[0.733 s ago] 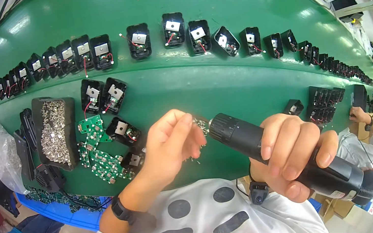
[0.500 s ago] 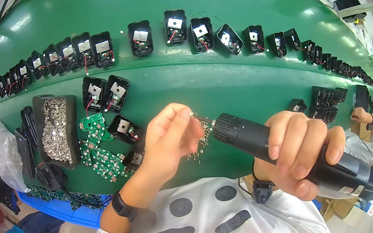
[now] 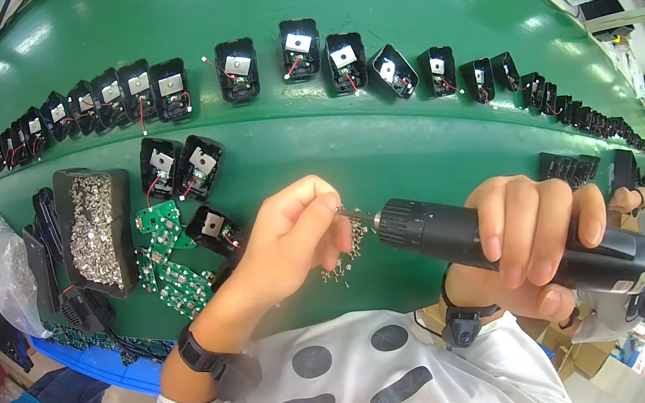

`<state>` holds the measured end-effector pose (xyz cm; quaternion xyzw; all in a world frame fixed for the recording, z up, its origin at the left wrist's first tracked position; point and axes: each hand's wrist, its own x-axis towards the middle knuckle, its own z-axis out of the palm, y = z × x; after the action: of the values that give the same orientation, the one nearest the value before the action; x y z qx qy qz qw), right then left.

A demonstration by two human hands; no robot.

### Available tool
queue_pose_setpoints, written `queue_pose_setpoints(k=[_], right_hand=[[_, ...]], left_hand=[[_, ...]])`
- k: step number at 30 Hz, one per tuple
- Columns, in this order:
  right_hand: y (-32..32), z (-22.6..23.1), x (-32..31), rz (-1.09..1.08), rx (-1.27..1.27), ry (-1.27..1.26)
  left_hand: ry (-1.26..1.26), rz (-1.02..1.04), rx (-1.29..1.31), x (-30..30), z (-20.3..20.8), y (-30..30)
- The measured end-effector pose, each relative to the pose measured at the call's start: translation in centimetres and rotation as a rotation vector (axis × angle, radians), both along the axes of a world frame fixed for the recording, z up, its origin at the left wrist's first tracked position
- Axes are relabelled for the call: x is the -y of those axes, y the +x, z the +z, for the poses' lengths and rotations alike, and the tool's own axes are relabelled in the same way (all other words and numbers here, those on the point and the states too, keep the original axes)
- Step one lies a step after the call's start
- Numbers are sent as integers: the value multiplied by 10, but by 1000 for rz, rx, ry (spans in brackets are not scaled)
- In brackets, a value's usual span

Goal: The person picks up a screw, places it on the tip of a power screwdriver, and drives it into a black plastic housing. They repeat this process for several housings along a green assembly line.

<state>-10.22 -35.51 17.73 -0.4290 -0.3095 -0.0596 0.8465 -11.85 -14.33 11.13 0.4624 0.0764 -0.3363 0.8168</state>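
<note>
My right hand (image 3: 532,238) wraps around a black electric screwdriver (image 3: 434,225), which points left with its cord trailing off to the right. Thumb and index finger of my left hand (image 3: 287,242) are pinched together at the tip of the screwdriver's thin bit (image 3: 360,216). Whatever sits between those fingertips is too small to make out. Just beyond and below them, a scatter of small loose screws (image 3: 343,269) lies on the green table. Left of my left hand are open black housings (image 3: 212,228) with metal plates and red wires, and green circuit boards (image 3: 182,287).
A dark bin (image 3: 127,227) full of screws stands on the left beside a clear plastic bag (image 3: 6,266). More black housings (image 3: 237,70) line the far side in a long row. Stacked black parts (image 3: 567,167) and another person's hand (image 3: 624,200) are at the right.
The screwdriver and my right hand have shifted a little to the right and down. My left fingertips remain at the bit's tip, and the view has drifted slightly.
</note>
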Motion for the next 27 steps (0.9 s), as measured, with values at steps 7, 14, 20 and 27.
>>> queue_pose_setpoints(k=[7, 14, 20, 27], right_hand=[[82, -13, -20, -18, 224, -164], [140, -43, -59, -151, 87, -151], [157, -53, -62, -161, 43, -181], [164, -55, -66, -150, 54, -216]], left_hand=[[1181, 203, 1209, -24, 4, 84], [1453, 166, 1552, -21, -40, 161], [1307, -365, 1136, -18, -27, 175], [1259, -145, 1286, -21, -43, 178]])
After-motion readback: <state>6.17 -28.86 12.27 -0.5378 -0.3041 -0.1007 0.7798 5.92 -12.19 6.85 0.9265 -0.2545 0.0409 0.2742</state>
